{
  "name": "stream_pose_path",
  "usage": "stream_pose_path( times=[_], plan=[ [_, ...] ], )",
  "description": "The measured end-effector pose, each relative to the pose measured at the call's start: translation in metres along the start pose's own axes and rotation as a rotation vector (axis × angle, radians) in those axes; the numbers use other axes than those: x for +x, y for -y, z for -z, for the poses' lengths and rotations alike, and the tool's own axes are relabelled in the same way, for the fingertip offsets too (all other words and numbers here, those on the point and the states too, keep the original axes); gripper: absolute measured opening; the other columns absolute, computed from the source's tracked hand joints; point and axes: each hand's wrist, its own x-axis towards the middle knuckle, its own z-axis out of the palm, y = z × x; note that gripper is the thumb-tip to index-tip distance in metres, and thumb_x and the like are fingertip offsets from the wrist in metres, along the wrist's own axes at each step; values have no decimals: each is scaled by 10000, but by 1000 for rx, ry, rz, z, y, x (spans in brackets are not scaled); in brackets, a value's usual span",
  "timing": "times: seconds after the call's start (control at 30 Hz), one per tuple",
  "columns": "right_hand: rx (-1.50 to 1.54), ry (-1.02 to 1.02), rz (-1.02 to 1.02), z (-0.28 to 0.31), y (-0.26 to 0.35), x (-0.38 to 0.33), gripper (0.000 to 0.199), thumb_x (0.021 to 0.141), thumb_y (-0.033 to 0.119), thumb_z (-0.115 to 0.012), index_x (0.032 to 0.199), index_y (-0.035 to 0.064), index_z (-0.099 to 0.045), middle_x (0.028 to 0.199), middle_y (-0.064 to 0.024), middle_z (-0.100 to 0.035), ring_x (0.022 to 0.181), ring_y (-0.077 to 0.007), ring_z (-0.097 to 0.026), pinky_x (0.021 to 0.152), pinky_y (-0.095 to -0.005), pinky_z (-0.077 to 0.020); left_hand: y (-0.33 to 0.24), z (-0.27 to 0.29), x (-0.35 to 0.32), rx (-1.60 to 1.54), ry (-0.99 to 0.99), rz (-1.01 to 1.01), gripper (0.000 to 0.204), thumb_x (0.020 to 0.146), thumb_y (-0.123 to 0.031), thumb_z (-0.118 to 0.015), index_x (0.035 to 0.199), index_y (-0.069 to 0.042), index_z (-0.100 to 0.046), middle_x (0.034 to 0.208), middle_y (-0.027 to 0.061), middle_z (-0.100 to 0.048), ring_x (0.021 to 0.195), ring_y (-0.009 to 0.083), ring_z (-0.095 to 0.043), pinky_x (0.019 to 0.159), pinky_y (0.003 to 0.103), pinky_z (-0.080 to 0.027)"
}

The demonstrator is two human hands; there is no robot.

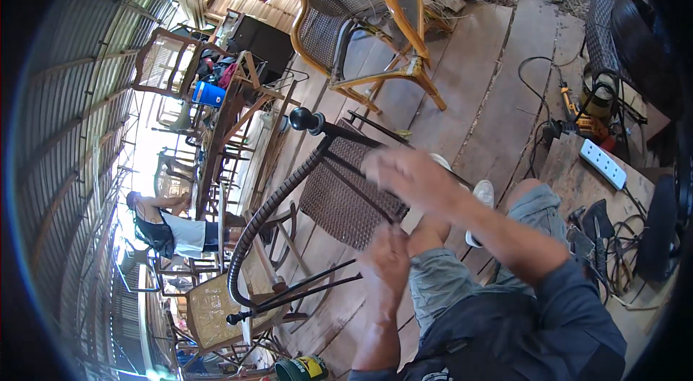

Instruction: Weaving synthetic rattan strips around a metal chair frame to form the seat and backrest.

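Note:
A dark frame with a curved, strand-wrapped bar [258, 219] and a black ball knob [305, 120] stands before me. Beside its thin struts is a brown woven panel [336, 197]. My left hand [386, 258] is closed at the lower end of a thin strut, by the panel's edge and close to my knee. What lies inside those fingers is hidden. Over the frame's upper dark tube, my right hand [411, 175] is blurred by motion, with its fingers stretched out to the left and nothing visible in them.
A rattan armchair [346, 42] stands on the plank floor [462, 71] ahead. On the right are a white power strip [603, 164], a yellow power tool [588, 121] and tangled cables. A person [177, 229] works at the left among chairs. A green bucket [292, 369] sits at the bottom.

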Motion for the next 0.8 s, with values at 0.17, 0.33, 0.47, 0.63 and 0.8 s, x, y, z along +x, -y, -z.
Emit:
stream_pose_path(
  times=[0.17,0.33,0.47,0.63,0.8],
  plan=[
    [122,120,-160,2,13,-58,292,884,145,-496,1154,38,-528,866,-139,-611,782,-227,-620,708,-312,-474,-14,1,-31,-119,159,-180,59,835,-83,-529,867,-46,-563,667,137,-563,581,319,-591,497,411,-457],
    [-416,99,202,60,-5,-93,272,880,86,-460,1130,6,-534,967,-159,-628,901,-326,-605,790,-370,-482,-29,98,26,224,-32,-556,195,847,-138,-533,996,-23,-585,1012,145,-598,925,315,-570,808,395,-436],
    [67,-99,-123,104,14,-117,289,873,97,-510,1148,10,-513,875,-144,-628,737,-278,-606,620,-365,-488,-37,134,86,537,-9,-422,335,867,-118,-510,1179,2,-493,1106,180,-558,973,327,-564,831,398,-429],
    [1394,-71,-27,109,20,-113,363,872,162,-521,1167,-46,-482,871,-164,-611,783,-269,-574,584,-338,-475,-40,135,123,370,300,-277,289,865,-110,-500,1129,1,-535,1051,184,-573,965,330,-567,834,385,-437],
    [1357,-137,60,113,39,-70,326,882,171,-531,1133,-37,-520,903,-152,-604,853,-263,-574,689,-351,-483,-35,142,143,232,467,-120,308,867,-85,-504,1161,1,-545,918,67,-571,726,111,-553,642,257,-465]
  ],
)
